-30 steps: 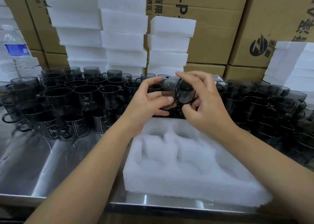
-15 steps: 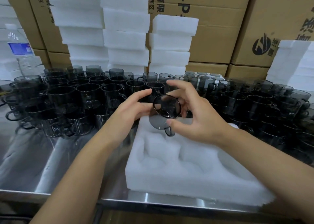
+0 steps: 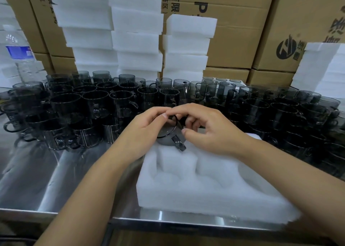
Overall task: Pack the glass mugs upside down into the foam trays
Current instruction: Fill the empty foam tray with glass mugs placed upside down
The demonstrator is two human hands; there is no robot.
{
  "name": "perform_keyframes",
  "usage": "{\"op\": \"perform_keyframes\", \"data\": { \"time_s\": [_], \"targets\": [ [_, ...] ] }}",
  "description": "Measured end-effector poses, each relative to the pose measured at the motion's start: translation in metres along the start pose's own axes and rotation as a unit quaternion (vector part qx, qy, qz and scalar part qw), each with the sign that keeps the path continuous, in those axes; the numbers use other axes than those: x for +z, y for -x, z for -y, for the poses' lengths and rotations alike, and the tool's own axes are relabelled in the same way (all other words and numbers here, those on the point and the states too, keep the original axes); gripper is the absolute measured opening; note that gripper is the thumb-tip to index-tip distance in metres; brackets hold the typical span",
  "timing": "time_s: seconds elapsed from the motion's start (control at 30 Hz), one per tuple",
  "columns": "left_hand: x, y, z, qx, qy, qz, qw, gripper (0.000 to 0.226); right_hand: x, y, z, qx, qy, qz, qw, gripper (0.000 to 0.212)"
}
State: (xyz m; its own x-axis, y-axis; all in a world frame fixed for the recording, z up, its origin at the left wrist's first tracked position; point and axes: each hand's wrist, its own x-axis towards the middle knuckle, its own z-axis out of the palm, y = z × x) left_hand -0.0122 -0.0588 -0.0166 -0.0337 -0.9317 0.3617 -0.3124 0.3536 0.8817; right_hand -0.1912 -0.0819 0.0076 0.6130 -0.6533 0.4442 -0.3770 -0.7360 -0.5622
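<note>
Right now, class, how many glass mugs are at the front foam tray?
1. The mug is at the foam tray's far left corner, held by the left hand and right hand. The right forearm covers part of the tray, so another may be hidden.

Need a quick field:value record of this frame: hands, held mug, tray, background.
foam tray: white, at near edge of steel table; visible pockets empty
mug: dark glass, tilted, handle toward camera, over the foam tray's far-left corner, not seated
left hand: grips the mug from the left
right hand: fingers curled on the mug's far side
loose mugs: stacked in rows, left and right of the hands
behind: foam stacks, cardboard boxes
far left: water bottle
</note>
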Motion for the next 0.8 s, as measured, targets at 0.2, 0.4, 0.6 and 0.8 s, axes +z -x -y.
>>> {"op": "perform_keyframes", "data": {
  "time_s": [0.2,0.4,0.6,0.8],
  "targets": [
    [-0.001,0.000,0.000,-0.016,-0.010,-0.001,1.000,0.030,-0.001,0.000,-0.002,0.022,-0.036,-0.001,0.999,0.022],
    [0.000,0.000,0.002,0.001,-0.023,0.022,0.999,0.019,-0.007,0.002,-0.008,0.066,-0.034,0.025,0.997,0.017],
    [-0.002,0.001,0.004,0.021,-0.023,0.040,0.999,0.022,-0.007,0.001,-0.011,0.077,-0.052,0.030,0.995,0.019],
    [-0.008,-0.001,0.008,-0.002,-0.117,0.066,0.991,0.026,-0.011,-0.006,-0.017,0.113,-0.105,-0.254,0.955,0.030]
  ]
}}
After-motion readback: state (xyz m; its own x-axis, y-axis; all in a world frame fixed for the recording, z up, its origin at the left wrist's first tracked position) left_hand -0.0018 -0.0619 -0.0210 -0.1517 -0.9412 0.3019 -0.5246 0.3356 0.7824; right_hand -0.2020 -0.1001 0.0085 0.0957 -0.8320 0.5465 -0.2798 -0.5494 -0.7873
